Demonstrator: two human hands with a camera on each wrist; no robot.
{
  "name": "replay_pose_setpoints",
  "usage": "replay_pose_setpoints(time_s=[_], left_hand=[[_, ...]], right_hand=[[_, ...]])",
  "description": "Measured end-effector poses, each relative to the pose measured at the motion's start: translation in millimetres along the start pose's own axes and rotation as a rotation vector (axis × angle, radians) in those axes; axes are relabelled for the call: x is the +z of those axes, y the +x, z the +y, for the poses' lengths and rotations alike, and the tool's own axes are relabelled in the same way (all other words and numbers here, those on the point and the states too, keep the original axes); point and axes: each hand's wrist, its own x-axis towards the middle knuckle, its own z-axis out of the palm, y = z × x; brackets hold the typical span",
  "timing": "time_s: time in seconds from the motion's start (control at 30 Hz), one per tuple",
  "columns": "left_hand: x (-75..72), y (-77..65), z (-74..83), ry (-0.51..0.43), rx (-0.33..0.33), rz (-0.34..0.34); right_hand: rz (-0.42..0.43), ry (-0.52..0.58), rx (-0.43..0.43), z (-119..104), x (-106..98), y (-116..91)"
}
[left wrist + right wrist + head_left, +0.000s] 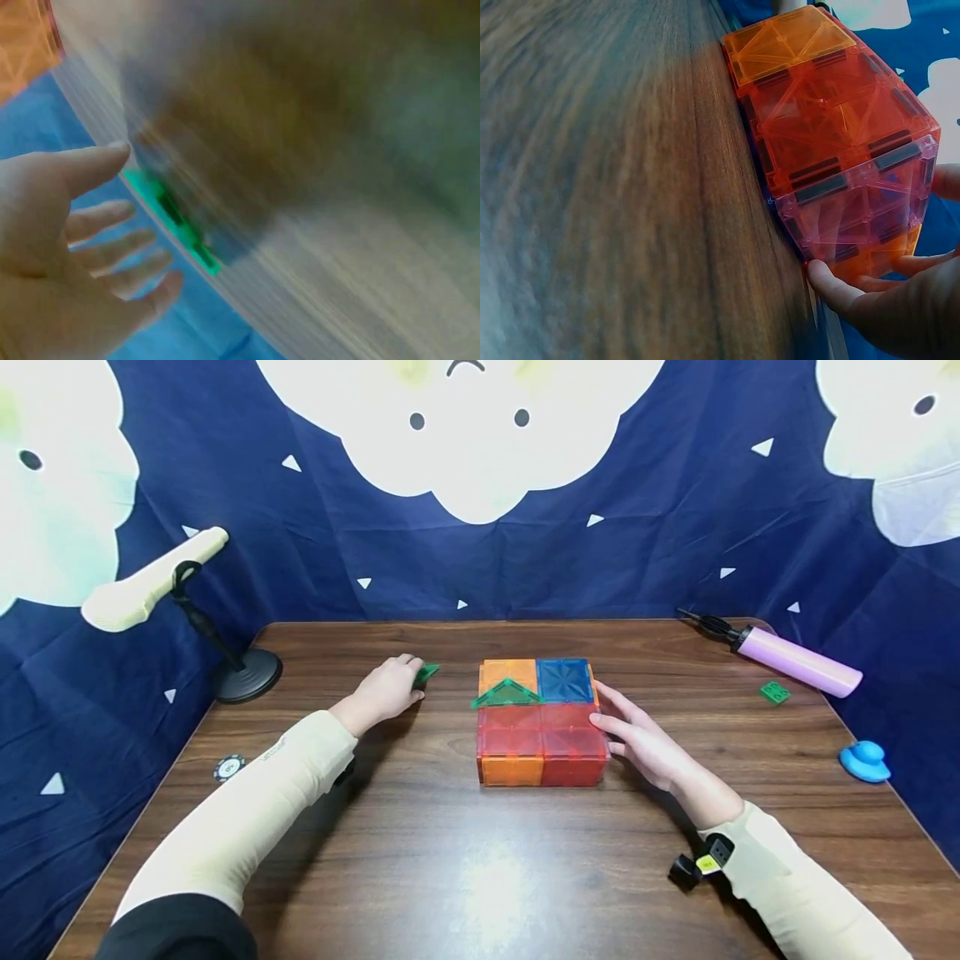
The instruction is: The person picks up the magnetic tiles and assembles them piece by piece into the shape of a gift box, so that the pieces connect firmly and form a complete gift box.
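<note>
My left hand (386, 693) is over the table, its fingertips right at a green translucent magnetic tile (426, 674). In the left wrist view, that tile (172, 221) shows blurred past the loosely spread fingers and thumb. My right hand (637, 739) rests at the right side of a box built of magnetic tiles (510, 731), with fairly straight fingers touching its side and top edge. Red, orange and blue tiles make up the box. A green triangular tile (507, 692) is on top, to the left. In the right wrist view, fingertips (832, 285) touch a lower corner.
At the left stands a black stand (240, 672) with a pale sleeve-like piece over it; a poker chip (228, 767) lies nearer. Along the right are a pink hand pump (798, 662), a green toy brick (775, 692) and a small blue hat (865, 762). A blue curtain (480, 568) hangs behind.
</note>
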Motion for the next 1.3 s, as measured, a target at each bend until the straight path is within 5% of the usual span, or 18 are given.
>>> replay_pose_setpoints(time_s=[0.17, 0.43, 0.9, 1.07, 1.3], left_hand=[[-0.8, 3.2, -6.8, 0.048, 0.092, -0.012], [3.6, -1.6, -1.4, 0.226, 0.198, 0.070], [10.9, -14.5, 13.8, 0.442, 0.263, 0.323], [0.3, -11.7, 19.4, 0.341, 0.260, 0.359], [-26.8, -3.0, 33.2, -0.099, 0.241, 0.496]], right_hand=[[-0.011, 0.001, -0.001, -0.5, 1.3, -0.6], [0.001, -0.001, -0.004, -1.1, -0.1, 0.0], [-0.004, -0.004, 0.004, 3.5, -2.3, 1.4], [0.000, -0.002, 0.007, 3.3, -2.1, 1.7], [-0.007, -0.006, -0.003, 2.0, -1.6, 1.2]])
